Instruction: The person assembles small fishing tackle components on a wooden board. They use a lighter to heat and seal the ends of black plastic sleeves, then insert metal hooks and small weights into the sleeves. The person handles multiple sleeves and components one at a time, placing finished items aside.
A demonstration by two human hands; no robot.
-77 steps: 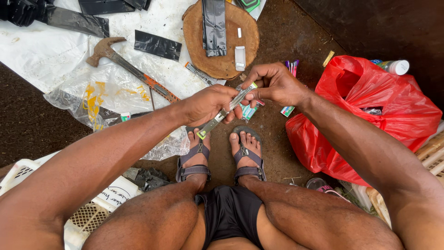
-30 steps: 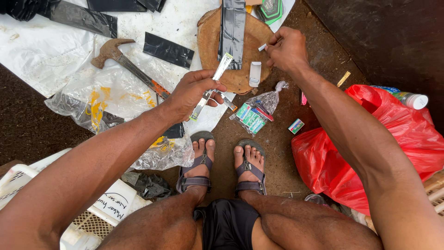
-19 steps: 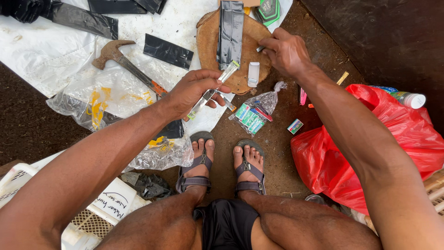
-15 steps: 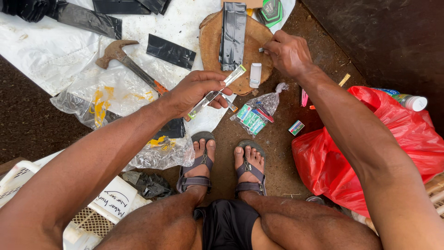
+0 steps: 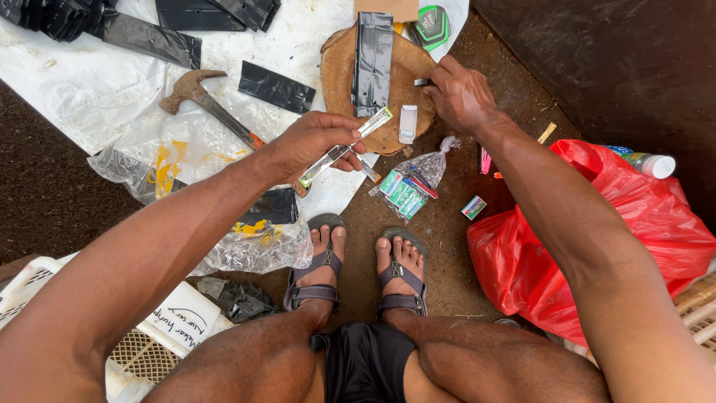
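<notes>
Dirt ground: left hand (image 5: 309,142) grips stapler (image 5: 344,146); right hand (image 5: 460,95) pinches small piece (image 5: 422,82).

Too small to tell: item pinched in right hand (image 5: 461,93); hammer (image 5: 209,104) handle hidden behind left hand (image 5: 313,142).

- A hammer (image 5: 205,104) lies on the white sheet (image 5: 82,82).
- A red bag (image 5: 597,239) sits beside a bottle (image 5: 647,163).
- A clear packet (image 5: 412,186) of small boxes lies near the sandals (image 5: 358,272).
- A white crate (image 5: 142,336) stands lower left.
</notes>
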